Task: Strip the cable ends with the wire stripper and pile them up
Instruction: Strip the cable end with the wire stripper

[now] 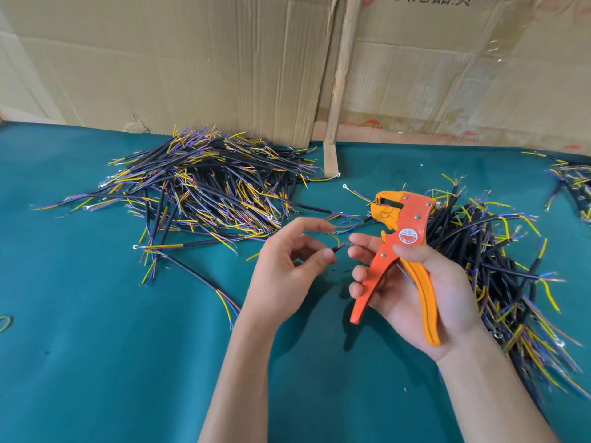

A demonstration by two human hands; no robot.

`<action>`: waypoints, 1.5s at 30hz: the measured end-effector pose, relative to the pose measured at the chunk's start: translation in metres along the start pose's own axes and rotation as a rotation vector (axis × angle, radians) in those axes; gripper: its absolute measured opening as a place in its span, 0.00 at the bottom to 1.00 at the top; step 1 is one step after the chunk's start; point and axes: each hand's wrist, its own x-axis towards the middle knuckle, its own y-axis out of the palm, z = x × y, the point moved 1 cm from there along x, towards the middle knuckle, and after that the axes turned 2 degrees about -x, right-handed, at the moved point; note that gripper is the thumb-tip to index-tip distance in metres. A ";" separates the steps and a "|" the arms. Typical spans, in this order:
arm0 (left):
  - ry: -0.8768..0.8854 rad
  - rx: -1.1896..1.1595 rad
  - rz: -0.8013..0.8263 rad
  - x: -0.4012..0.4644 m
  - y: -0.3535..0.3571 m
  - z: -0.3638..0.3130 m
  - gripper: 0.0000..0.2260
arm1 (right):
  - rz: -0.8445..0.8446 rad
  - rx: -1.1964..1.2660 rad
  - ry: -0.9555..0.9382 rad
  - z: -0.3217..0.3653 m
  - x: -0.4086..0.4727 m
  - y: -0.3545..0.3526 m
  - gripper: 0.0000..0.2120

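Observation:
My right hand (422,292) grips the orange wire stripper (399,251) by its handles, jaws pointing up and away. My left hand (287,260) pinches the end of a short black cable (337,247) between thumb and fingers, just left of the stripper. Thin coloured cores of that cable curl up toward the stripper's jaws. A large pile of black cables (204,183) with yellow, blue and brown cores lies at the back left. A second pile (492,266) lies to the right, behind my right hand.
Everything sits on a teal cloth-covered table (96,362). Flattened cardboard sheets (192,59) and a wooden slat (340,78) stand along the back edge. A few loose cables (198,276) lie left of my left hand. More cables (572,183) show at the far right.

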 end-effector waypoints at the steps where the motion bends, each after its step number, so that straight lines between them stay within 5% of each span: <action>1: 0.006 0.011 0.006 0.000 0.000 0.000 0.14 | -0.021 -0.017 -0.009 0.000 0.000 -0.001 0.28; 18: -0.067 0.054 -0.190 0.003 -0.003 0.011 0.03 | -0.039 -0.111 -0.012 -0.009 0.002 0.011 0.25; 27: -0.091 -0.048 -0.285 0.004 -0.003 0.011 0.07 | -0.028 -0.010 0.033 -0.006 0.000 0.010 0.23; 34: -0.134 -0.062 -0.326 0.006 -0.003 0.013 0.13 | -0.046 -0.108 0.267 -0.010 0.000 0.012 0.25; 45: -0.072 -0.004 -0.387 0.005 -0.009 0.009 0.11 | -0.047 -0.153 0.263 -0.020 0.000 0.021 0.19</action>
